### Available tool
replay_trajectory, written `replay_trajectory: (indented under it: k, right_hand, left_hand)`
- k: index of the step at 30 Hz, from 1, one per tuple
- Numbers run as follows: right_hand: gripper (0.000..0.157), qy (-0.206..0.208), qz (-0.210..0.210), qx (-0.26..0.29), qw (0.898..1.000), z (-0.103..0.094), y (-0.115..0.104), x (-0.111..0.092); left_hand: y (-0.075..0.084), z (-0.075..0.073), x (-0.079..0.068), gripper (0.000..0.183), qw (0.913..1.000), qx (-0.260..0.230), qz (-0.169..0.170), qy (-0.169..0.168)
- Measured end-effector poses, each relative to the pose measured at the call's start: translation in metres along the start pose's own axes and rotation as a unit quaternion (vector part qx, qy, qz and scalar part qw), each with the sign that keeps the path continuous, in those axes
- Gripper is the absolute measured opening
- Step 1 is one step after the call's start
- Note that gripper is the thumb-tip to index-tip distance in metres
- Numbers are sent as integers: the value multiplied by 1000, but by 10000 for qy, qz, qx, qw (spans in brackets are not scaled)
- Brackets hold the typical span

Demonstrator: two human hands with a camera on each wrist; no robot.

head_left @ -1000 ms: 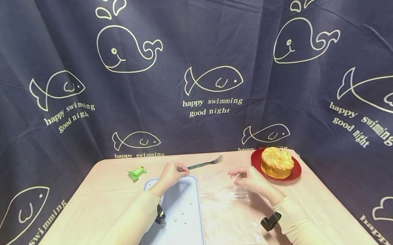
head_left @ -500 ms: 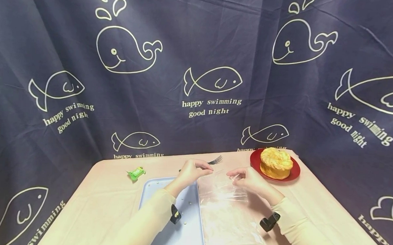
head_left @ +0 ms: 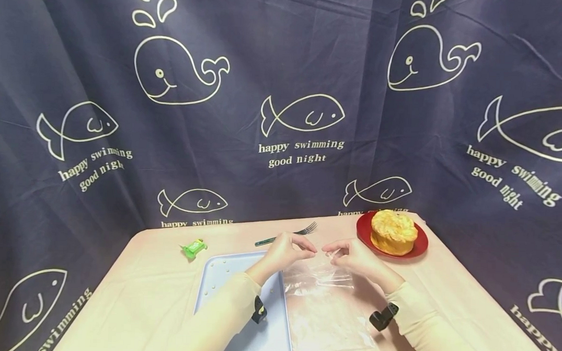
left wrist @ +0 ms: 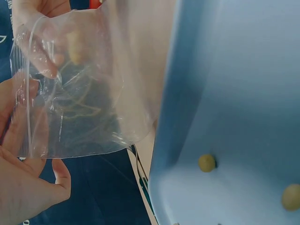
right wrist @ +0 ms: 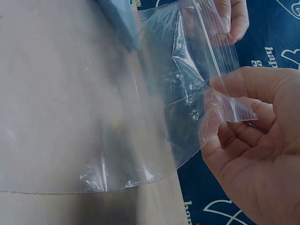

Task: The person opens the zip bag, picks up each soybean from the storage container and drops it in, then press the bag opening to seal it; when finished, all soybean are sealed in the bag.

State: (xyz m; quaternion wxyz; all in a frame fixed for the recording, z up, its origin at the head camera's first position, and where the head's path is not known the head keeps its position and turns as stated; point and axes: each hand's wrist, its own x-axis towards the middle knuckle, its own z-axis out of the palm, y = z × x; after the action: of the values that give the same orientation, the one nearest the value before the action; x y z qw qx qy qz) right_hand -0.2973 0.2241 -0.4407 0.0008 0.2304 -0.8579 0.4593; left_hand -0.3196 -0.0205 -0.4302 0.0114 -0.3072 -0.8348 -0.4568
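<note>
My right hand (head_left: 359, 260) pinches a clear zip-lock bag (head_left: 328, 324) by its zip end; in the right wrist view, the bag (right wrist: 187, 84) bunches between thumb and finger. My left hand (head_left: 284, 251) is across from it at the other corner of that end. In the left wrist view, the left hand's fingers show through the bag (left wrist: 75, 108), with the thumb (left wrist: 62, 180) apart beside the bag's edge. Whether those fingers touch the bag is unclear. Nothing shows inside the bag. Left of it lies a light blue tray (head_left: 274, 327) bearing several small pale balls (left wrist: 206, 163).
A fork (head_left: 265, 242) lies behind the left hand, partly hidden by it. A round golden bread (head_left: 393, 233) sits on a red plate (head_left: 421, 247) at the back right. A green-wrapped candy (head_left: 194, 249) lies left of the tray. Behind the table hangs a dark blue curtain (head_left: 243, 168).
My left hand has moved right, from the tray's far edge to the zip end of the bag. The right hand keeps its hold in nearly the same place.
</note>
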Motion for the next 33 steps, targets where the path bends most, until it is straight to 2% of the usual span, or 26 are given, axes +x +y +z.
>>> replay_trajectory:
  k: [8, 13, 17, 21, 25, 31, 33]
  right_hand:
    - [36, -16, -58, 7, 10000, 0, 1, 0]
    - [35, -32, -101, 97, 9999, -1, 2, -1]
    - [34, 0, -65, 36, 10000, -2, 2, -1]
    - [33, 24, -48, -23, 10000, -1, 3, 0]
    - [33, 30, -50, 12, 10000, -2, 3, 0]
    - [33, 15, -58, 77, 10000, 0, 2, 0]
    - [32, 13, -40, 64, 10000, 1, 1, 0]
  left_hand:
    - [-2, -1, -2, 8, 10000, 77, -56, 21]
    - [-7, -8, -2, 22, 9993, 16, -78, 363]
    - [-19, -20, -1, 25, 9972, -136, -113, 729]
    - [-33, -38, -5, 22, 9938, -60, -331, 1064]
    - [-48, -53, -12, 15, 9893, 157, -725, 1258]
    - [-67, -59, -25, 8, 9830, 626, -1246, 1198]
    - [-70, -60, -28, 6, 9785, 863, -1456, 1181]
